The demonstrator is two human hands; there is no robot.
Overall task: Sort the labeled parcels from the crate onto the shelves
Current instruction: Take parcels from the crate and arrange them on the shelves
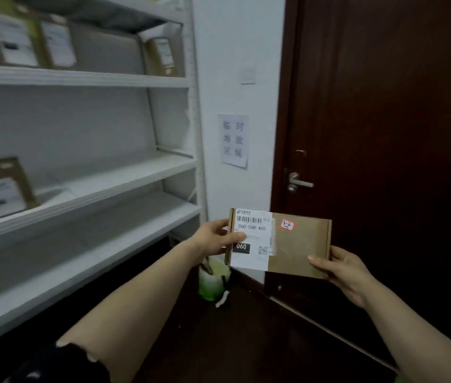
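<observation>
With my left hand [216, 237] gripping the parcel [296, 252] at 9 o'clock and my right hand [342, 269] at 4, I should read the tag [287, 225] before shelving.

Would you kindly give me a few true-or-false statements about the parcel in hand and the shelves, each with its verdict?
1. The left hand and the right hand both hold the parcel. True.
2. The parcel's white label reads 060-06B-A05. True.
3. The parcel rests on a shelf. False: it is held in the air, partly in front of the dark door.
4. The upper shelf holds nothing. False: labeled boxes stand on it.
5. A red-edged sticker sits on the parcel's brown face. True.
</observation>
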